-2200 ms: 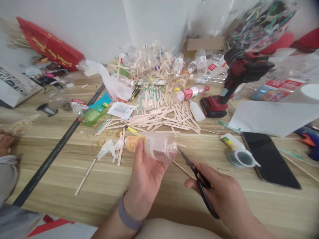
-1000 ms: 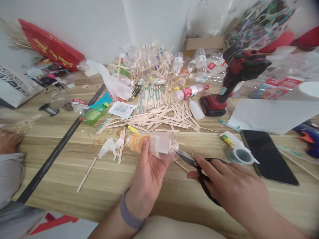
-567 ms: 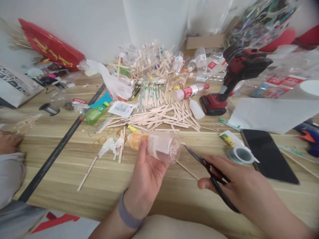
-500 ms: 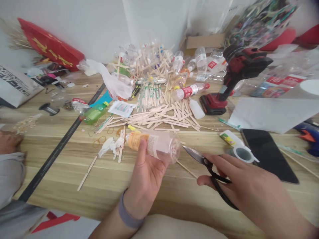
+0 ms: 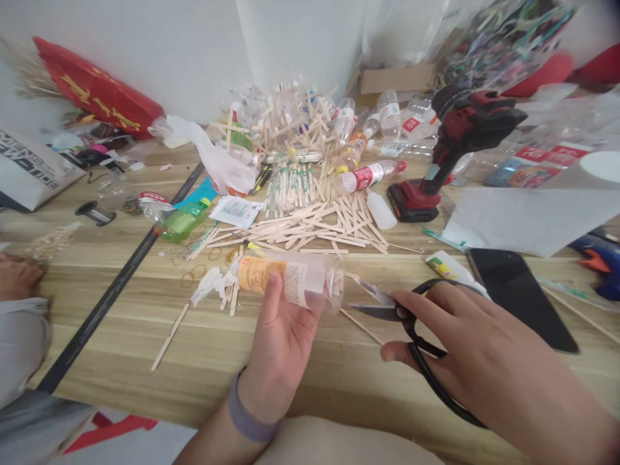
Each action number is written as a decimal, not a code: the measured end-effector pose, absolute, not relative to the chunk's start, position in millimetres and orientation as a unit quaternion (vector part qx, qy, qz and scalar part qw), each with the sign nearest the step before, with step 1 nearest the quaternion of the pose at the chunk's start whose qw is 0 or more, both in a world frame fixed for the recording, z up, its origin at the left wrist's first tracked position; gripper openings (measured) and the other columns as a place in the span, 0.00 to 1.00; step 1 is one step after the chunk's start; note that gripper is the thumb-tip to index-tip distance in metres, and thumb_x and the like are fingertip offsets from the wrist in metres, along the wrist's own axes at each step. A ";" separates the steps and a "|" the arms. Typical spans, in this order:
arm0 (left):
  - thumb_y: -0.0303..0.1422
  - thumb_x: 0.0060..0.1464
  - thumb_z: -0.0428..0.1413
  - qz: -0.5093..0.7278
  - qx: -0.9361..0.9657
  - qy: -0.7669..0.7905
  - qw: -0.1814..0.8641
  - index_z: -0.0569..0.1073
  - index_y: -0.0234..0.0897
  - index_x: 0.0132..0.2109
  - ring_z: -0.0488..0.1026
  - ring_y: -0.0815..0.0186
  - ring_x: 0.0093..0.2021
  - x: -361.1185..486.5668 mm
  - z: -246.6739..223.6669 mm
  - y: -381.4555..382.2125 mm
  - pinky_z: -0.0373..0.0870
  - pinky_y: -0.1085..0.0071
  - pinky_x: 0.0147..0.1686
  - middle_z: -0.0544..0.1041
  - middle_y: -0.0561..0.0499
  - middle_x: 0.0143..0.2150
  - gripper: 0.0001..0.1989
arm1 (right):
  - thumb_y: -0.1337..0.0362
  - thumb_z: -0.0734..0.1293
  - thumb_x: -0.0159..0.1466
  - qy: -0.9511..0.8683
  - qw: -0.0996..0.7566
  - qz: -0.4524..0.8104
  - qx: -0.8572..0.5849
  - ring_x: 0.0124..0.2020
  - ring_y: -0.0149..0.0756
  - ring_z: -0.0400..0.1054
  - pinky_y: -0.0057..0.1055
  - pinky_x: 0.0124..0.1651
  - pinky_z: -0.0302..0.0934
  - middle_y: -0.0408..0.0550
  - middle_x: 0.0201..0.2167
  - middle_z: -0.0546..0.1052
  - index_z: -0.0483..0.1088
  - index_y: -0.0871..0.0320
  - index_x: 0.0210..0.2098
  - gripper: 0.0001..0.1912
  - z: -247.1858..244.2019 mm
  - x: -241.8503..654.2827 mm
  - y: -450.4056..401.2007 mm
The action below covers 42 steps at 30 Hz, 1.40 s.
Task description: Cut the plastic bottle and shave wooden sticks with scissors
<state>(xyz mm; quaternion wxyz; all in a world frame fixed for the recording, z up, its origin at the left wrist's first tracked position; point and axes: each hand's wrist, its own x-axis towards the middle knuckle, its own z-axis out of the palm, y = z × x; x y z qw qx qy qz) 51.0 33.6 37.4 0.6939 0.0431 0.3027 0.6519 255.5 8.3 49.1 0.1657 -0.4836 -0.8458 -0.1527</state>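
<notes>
My left hand (image 5: 285, 329) is wrapped round a clear plastic bottle (image 5: 317, 281) with an orange and white label, held on its side above the table. The bottle's base points right, toward my other hand. In my right hand (image 5: 465, 349) is a pair of black-handled scissors (image 5: 411, 323), with fingers and thumb on the handles. The scissor blades are spread apart, their tips a short way right of the bottle's base and not touching it. Below the blades lies a thin wooden skewer (image 5: 361, 325). Left of the bottle is crumpled white tissue (image 5: 208, 284) with flat wooden sticks.
Loose wooden sticks (image 5: 290, 231) are heaped behind the bottle. A red cordless drill (image 5: 436, 161) stands at back right. A black phone (image 5: 526, 297) lies beyond my right hand. Another person's hand (image 5: 19, 278) rests at the far left, near a green bottle (image 5: 186, 221).
The scissors have opened from closed blades to spread ones. The bottle in my left hand has shifted slightly left.
</notes>
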 end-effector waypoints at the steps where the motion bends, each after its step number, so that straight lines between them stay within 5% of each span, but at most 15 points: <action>1: 0.36 0.64 0.53 0.654 0.043 0.300 0.693 0.71 0.43 0.57 0.74 0.61 0.55 51.0 37.2 33.8 0.73 0.62 0.53 0.79 0.48 0.52 0.16 | 0.43 0.48 0.69 -0.843 0.168 -0.146 -0.489 0.22 0.38 0.71 0.33 0.21 0.60 0.48 0.28 0.73 0.70 0.59 0.49 0.31 49.1 255.8 7.5; 4: 0.35 0.64 0.52 0.662 0.043 0.300 0.686 0.72 0.44 0.56 0.75 0.61 0.53 51.2 37.8 33.7 0.75 0.63 0.51 0.79 0.49 0.50 0.15 | 0.44 0.51 0.70 -0.838 0.175 -0.103 -0.506 0.20 0.36 0.71 0.31 0.17 0.60 0.51 0.34 0.76 0.68 0.59 0.52 0.29 50.0 257.5 4.6; 11: 0.34 0.64 0.52 0.672 0.053 0.303 0.673 0.73 0.45 0.56 0.78 0.62 0.47 50.4 40.4 32.5 0.76 0.66 0.47 0.81 0.50 0.47 0.15 | 0.54 0.70 0.58 -0.822 0.190 0.218 -0.491 0.37 0.41 0.77 0.32 0.36 0.72 0.49 0.42 0.79 0.67 0.50 0.56 0.27 60.9 265.1 10.5; 15: 0.33 0.64 0.52 0.674 0.062 0.306 0.670 0.74 0.44 0.54 0.80 0.63 0.44 50.3 39.4 32.0 0.78 0.68 0.43 0.82 0.50 0.44 0.14 | 0.54 0.70 0.54 -0.772 0.158 0.325 -0.523 0.40 0.43 0.76 0.34 0.39 0.71 0.49 0.44 0.79 0.69 0.49 0.55 0.29 65.5 264.6 17.4; 20: 0.33 0.56 0.61 0.683 0.095 0.291 0.663 0.77 0.44 0.49 0.80 0.63 0.43 48.7 35.1 30.3 0.78 0.71 0.40 0.83 0.52 0.43 0.13 | 0.45 0.65 0.56 -0.698 0.008 0.466 -0.544 0.40 0.45 0.73 0.33 0.36 0.68 0.50 0.43 0.78 0.72 0.53 0.48 0.27 86.8 255.0 27.7; 26: 0.33 0.41 0.70 0.680 0.132 0.309 0.652 0.77 0.47 0.48 0.80 0.60 0.44 45.9 32.4 29.2 0.78 0.65 0.45 0.83 0.54 0.43 0.25 | 0.42 0.65 0.54 -0.618 -0.030 0.554 -0.556 0.40 0.43 0.71 0.32 0.38 0.65 0.45 0.39 0.78 0.73 0.50 0.44 0.26 98.9 247.9 36.5; 30: 0.30 0.42 0.69 0.672 0.124 0.353 0.639 0.74 0.47 0.54 0.79 0.59 0.47 51.2 31.0 27.7 0.76 0.64 0.49 0.81 0.54 0.47 0.29 | 0.49 0.62 0.59 -0.709 -0.032 0.385 -0.590 0.32 0.39 0.69 0.32 0.32 0.58 0.45 0.31 0.75 0.74 0.50 0.38 0.16 78.8 249.0 43.9; 33: 0.25 0.51 0.62 0.667 0.089 0.379 0.635 0.72 0.45 0.56 0.76 0.60 0.53 55.4 32.0 31.1 0.73 0.63 0.54 0.79 0.52 0.51 0.25 | 0.56 0.62 0.60 -0.777 -0.063 0.180 -0.599 0.32 0.40 0.70 0.32 0.31 0.53 0.48 0.35 0.74 0.74 0.50 0.42 0.14 72.0 243.5 53.0; 37: 0.24 0.61 0.53 0.683 0.048 0.366 0.630 0.72 0.44 0.56 0.73 0.63 0.57 53.1 35.9 44.3 0.70 0.63 0.58 0.79 0.52 0.52 0.18 | 0.56 0.60 0.63 -0.778 -0.119 0.063 -0.613 0.28 0.40 0.70 0.31 0.24 0.42 0.51 0.38 0.72 0.73 0.52 0.44 0.15 79.7 224.4 62.6; 42: 0.32 0.67 0.47 0.689 0.030 0.326 0.646 0.71 0.42 0.57 0.74 0.61 0.55 42.9 36.6 59.8 0.72 0.60 0.55 0.80 0.49 0.50 0.16 | 0.59 0.61 0.62 -0.774 -0.038 -0.055 -0.630 0.27 0.38 0.70 0.30 0.23 0.37 0.52 0.38 0.71 0.74 0.53 0.44 0.14 75.8 205.0 59.4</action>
